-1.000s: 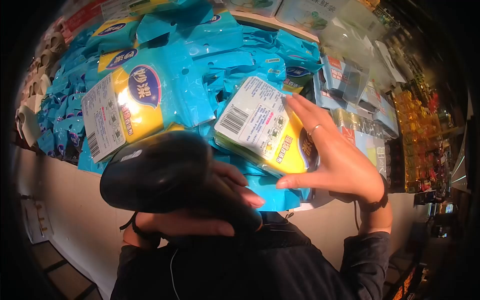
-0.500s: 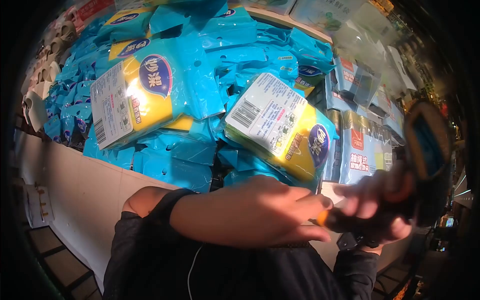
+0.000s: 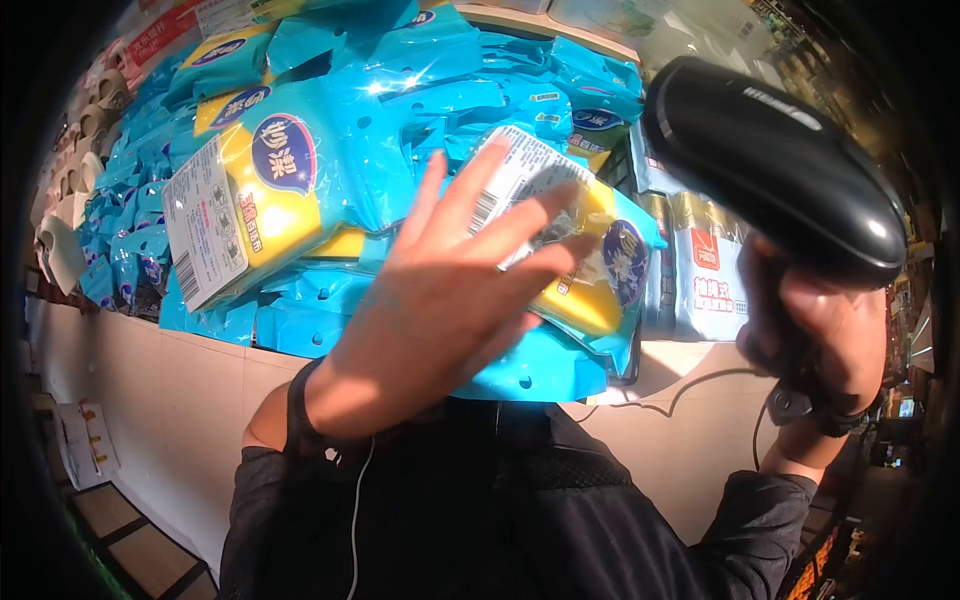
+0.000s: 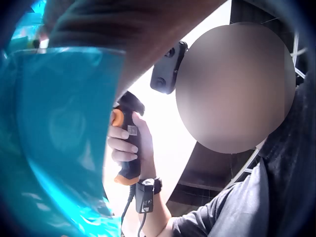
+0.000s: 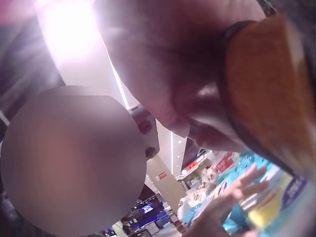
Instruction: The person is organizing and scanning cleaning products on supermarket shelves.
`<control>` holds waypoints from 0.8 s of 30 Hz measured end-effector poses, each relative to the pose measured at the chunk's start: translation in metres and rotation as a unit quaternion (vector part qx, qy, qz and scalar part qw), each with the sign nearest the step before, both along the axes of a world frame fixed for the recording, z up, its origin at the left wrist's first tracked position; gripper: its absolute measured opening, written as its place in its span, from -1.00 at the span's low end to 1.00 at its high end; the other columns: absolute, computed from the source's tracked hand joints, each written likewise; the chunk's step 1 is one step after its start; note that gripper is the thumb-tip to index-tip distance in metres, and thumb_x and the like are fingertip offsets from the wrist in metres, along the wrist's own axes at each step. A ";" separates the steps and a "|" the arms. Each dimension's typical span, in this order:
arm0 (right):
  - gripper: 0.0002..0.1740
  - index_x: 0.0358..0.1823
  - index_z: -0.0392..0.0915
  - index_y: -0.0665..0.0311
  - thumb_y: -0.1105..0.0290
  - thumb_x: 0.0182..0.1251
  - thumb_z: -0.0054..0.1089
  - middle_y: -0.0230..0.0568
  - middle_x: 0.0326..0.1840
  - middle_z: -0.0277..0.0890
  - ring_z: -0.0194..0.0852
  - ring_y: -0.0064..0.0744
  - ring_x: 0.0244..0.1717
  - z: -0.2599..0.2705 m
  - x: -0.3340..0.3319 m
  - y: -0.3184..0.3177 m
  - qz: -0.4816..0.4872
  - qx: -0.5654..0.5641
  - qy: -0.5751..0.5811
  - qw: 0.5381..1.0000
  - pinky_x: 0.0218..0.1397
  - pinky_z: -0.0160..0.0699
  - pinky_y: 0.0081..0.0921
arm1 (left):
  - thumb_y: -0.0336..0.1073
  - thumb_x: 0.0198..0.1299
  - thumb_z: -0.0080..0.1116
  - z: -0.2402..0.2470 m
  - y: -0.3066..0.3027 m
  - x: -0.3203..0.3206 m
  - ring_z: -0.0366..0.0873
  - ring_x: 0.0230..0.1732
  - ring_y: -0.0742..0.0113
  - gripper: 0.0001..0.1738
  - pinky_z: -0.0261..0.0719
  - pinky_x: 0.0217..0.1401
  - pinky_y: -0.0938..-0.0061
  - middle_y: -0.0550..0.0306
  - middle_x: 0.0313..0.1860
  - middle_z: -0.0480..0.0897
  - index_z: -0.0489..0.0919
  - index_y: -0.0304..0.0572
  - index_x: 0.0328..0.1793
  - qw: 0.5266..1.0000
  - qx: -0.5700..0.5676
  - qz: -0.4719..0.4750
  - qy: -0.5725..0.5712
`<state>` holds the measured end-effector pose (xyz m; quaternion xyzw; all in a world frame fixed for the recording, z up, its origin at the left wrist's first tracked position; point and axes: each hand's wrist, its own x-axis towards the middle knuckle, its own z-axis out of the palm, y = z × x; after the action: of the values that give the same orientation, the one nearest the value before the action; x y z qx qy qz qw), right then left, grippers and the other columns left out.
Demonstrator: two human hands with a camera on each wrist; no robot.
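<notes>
In the head view a black handheld scanner (image 3: pixel 775 170) is gripped by the right hand (image 3: pixel 825 325), over the right part of the display. The left wrist view shows that right hand (image 4: pixel 126 143) with its fingers around the orange-and-black handle (image 4: pixel 129 170). The left hand (image 3: pixel 440 290), fingers spread and straight, is over a yellow-and-blue package (image 3: pixel 590 300) with a white barcode label; whether it touches cannot be told. In the right wrist view the left hand (image 5: pixel 222 205) also shows spread fingers. A similar package (image 3: pixel 270 200) lies to its left.
Many blue packages (image 3: pixel 120 230) are heaped behind and to the left. Light blue packs (image 3: pixel 705 270) stand at the right. A cable (image 3: pixel 690 385) runs near the right wrist, above the pale front panel (image 3: pixel 190 375). White footwear (image 3: pixel 62 250) is at the far left.
The scanner was at the left hand, and is now in the right hand, raised at the right. The left hand has moved up over the package with fingers spread.
</notes>
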<state>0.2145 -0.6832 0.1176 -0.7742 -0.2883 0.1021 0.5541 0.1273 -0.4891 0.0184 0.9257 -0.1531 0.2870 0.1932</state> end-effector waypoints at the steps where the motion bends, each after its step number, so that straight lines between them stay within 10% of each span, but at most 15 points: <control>1: -0.53 -0.15 0.40 0.47 0.28 -0.04 0.23 -0.20 -0.54 0.41 0.14 -0.67 -0.80 0.004 0.006 -0.009 -0.017 -0.016 -0.035 0.999 -0.79 0.05 -0.76 | -0.40 -0.39 0.37 0.000 0.001 0.000 0.37 0.13 -0.10 -0.44 0.42 0.10 0.24 0.12 0.11 0.45 0.56 0.00 -0.08 0.996 0.022 0.077 0.049; 5: -0.56 0.06 0.29 0.45 0.50 0.15 0.17 -0.22 -0.13 0.46 0.39 -0.54 -0.13 0.006 0.037 -0.036 0.017 -0.142 -0.050 0.988 0.00 0.34 -0.57 | -0.44 -0.42 0.36 -0.012 0.002 0.003 0.35 0.18 -0.07 -0.30 0.42 0.13 0.23 0.14 0.10 0.48 0.53 0.08 0.05 0.990 -0.068 0.100 0.066; 9: -0.56 -0.01 0.29 0.40 0.27 0.20 0.15 -0.08 -0.24 0.49 0.43 -0.35 -0.26 -0.015 0.065 -0.066 -0.062 -0.339 -0.199 0.918 -0.07 0.35 -0.50 | -0.48 -0.36 0.30 -0.014 0.003 0.005 0.42 0.09 -0.06 -0.37 0.49 0.04 0.29 0.10 0.01 0.53 0.54 0.07 0.01 0.990 -0.082 0.113 0.031; 13: -0.57 -0.02 0.26 0.42 0.27 0.23 0.11 0.05 -0.22 0.49 0.45 -0.20 -0.23 -0.039 0.101 -0.099 -0.150 -0.326 -0.237 0.903 -0.05 0.35 -0.43 | -0.45 -0.22 0.29 -0.020 0.010 0.010 0.49 0.00 -0.03 -0.40 0.48 0.02 0.33 -0.08 -0.05 0.54 0.45 -0.19 0.08 0.970 -0.197 0.040 -0.136; 15: -0.56 0.01 0.25 0.43 0.28 0.24 0.08 0.09 -0.15 0.45 0.44 -0.16 -0.17 -0.051 0.121 -0.104 -0.130 -0.317 -0.221 0.913 -0.02 0.34 -0.41 | -0.45 -0.14 0.29 -0.044 0.012 -0.004 0.53 -0.11 0.03 -0.43 0.49 -0.04 0.38 -0.10 -0.17 0.56 0.41 -0.33 0.09 0.942 -0.296 0.147 -0.052; 17: -0.52 0.06 0.21 0.44 0.27 0.24 0.08 0.10 -0.10 0.42 0.42 -0.14 -0.07 -0.066 0.134 -0.101 -0.143 -0.329 -0.223 0.906 0.01 0.32 -0.40 | -0.46 0.05 0.17 -0.045 0.011 -0.006 0.50 -0.18 0.42 -0.63 0.42 -0.06 0.53 0.05 -0.15 0.56 0.44 -0.37 0.01 0.935 -0.316 0.139 -0.079; 24: 0.03 0.27 -0.05 0.57 -0.06 0.02 0.23 0.35 0.02 0.31 0.35 0.00 0.10 -0.072 0.131 -0.092 -0.115 -0.410 -0.180 0.887 0.15 0.30 -0.38 | -0.41 0.06 0.14 -0.039 0.010 -0.006 0.43 -0.14 0.34 -0.64 0.34 -0.01 0.50 -0.02 -0.14 0.45 0.34 -0.41 -0.04 0.888 -0.431 0.071 -0.146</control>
<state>0.3452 -0.7753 0.0454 -0.9652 -0.2244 0.0055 0.1339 0.1212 -0.4787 -0.0202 0.7072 0.0250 0.4699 0.5277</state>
